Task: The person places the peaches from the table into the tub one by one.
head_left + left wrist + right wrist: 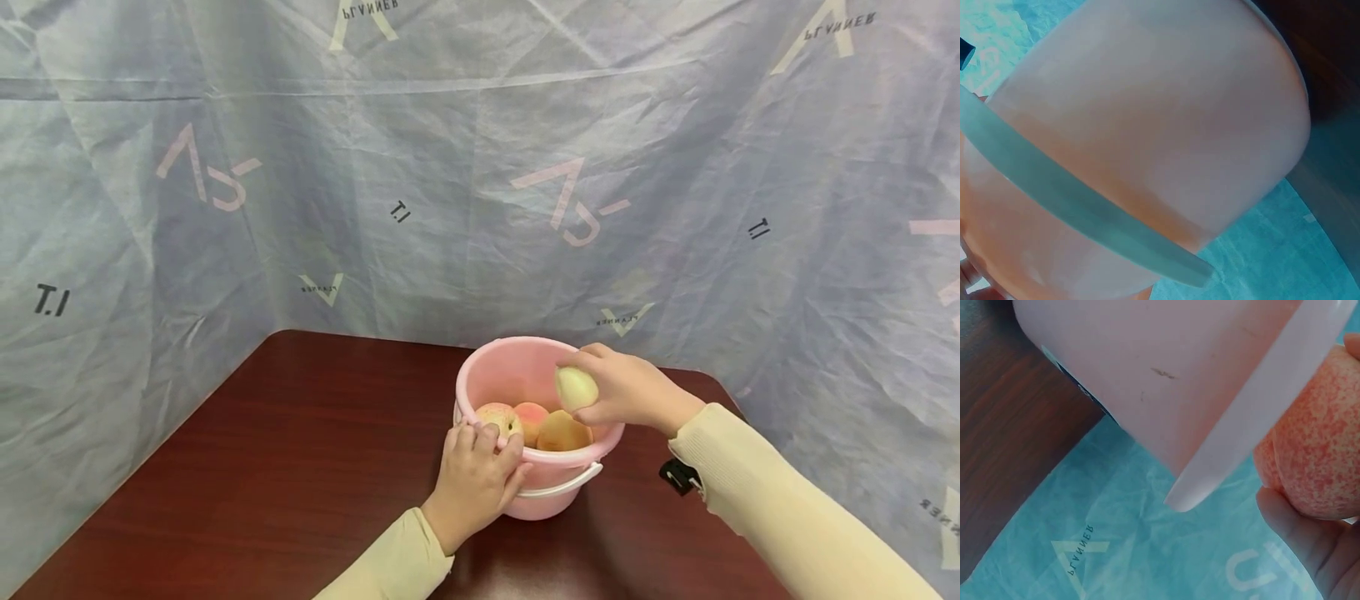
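A pink bucket [547,507] stands on the table, its white handle [564,483] hanging down the near side. Inside lie a speckled peach [495,414], a redder peach [530,415] and a yellow-orange fruit [564,432]. My left hand [474,479] grips the bucket's near-left rim with the fingers over the edge. Above the right part of the opening, my right hand [633,387] holds a peach [576,388], pale on the side facing the head view. Red speckles cover that peach [1319,437] in the right wrist view. Bucket wall [1166,112] and handle fill most of the left wrist view.
The dark red-brown table [300,450] has rounded far corners. Grey printed cloth [450,167] hangs behind it and along both sides. A small black device [678,477] shows under the right wrist.
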A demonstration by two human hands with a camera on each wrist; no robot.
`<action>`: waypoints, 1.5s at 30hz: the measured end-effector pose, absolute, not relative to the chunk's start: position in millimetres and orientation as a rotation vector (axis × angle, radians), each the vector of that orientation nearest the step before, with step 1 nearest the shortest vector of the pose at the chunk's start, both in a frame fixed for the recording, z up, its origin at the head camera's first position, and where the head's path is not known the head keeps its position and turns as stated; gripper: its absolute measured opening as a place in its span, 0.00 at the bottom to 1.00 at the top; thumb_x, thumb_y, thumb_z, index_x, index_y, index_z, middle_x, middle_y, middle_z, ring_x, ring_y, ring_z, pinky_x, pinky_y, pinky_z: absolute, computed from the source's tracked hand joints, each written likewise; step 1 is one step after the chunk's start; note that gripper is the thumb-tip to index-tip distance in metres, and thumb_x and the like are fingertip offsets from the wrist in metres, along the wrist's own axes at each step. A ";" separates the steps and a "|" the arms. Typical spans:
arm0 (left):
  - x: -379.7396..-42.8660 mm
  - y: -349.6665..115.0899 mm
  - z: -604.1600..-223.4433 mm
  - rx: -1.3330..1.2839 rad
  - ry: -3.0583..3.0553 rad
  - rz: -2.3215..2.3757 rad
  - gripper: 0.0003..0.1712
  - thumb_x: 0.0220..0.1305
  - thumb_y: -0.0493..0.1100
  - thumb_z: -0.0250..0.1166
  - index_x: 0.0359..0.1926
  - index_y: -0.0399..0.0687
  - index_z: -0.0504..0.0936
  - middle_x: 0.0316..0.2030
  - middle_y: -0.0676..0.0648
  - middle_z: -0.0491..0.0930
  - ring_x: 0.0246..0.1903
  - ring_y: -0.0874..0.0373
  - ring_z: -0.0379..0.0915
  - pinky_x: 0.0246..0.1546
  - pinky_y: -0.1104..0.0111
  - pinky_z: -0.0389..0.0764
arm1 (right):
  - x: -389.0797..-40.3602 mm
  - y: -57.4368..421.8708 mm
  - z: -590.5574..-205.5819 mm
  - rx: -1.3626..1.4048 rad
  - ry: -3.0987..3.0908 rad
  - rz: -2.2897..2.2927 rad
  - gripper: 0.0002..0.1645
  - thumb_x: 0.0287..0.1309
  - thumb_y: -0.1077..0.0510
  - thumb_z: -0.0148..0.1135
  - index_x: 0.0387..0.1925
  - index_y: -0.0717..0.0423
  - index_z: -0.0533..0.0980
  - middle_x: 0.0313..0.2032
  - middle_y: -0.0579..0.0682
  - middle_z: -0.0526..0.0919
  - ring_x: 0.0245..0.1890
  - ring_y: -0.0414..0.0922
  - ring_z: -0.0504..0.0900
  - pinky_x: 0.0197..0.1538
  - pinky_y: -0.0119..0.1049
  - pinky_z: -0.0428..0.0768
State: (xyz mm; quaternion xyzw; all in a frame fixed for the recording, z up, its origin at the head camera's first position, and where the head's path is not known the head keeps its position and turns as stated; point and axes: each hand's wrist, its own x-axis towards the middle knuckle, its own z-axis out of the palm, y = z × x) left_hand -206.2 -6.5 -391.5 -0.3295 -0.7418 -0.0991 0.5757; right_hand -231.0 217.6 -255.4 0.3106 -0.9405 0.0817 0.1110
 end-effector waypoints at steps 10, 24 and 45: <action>-203.3 -3.0 -392.2 -0.783 -1.730 -0.212 0.22 0.73 0.55 0.40 0.40 0.48 0.77 0.32 0.44 0.68 0.30 0.49 0.63 0.33 0.58 0.69 | -236.3 203.6 -250.9 0.931 -2.821 0.149 0.38 0.37 0.51 0.74 0.55 0.52 0.74 0.47 0.57 0.77 0.30 0.46 0.78 0.33 0.42 0.77; -199.3 0.1 -390.8 -0.775 -1.741 -0.222 0.23 0.73 0.55 0.40 0.40 0.47 0.78 0.32 0.44 0.69 0.31 0.48 0.64 0.33 0.58 0.69 | -224.1 211.9 -251.6 0.814 -2.724 0.074 0.32 0.45 0.51 0.69 0.56 0.49 0.75 0.49 0.51 0.79 0.46 0.50 0.80 0.37 0.52 0.79; -202.4 -6.3 -383.5 -0.757 -1.868 -0.233 0.24 0.72 0.54 0.39 0.40 0.48 0.79 0.30 0.44 0.68 0.28 0.47 0.62 0.25 0.61 0.68 | -187.3 227.3 -278.2 0.875 -2.529 0.222 0.25 0.49 0.57 0.67 0.52 0.56 0.77 0.47 0.54 0.79 0.38 0.46 0.78 0.34 0.44 0.78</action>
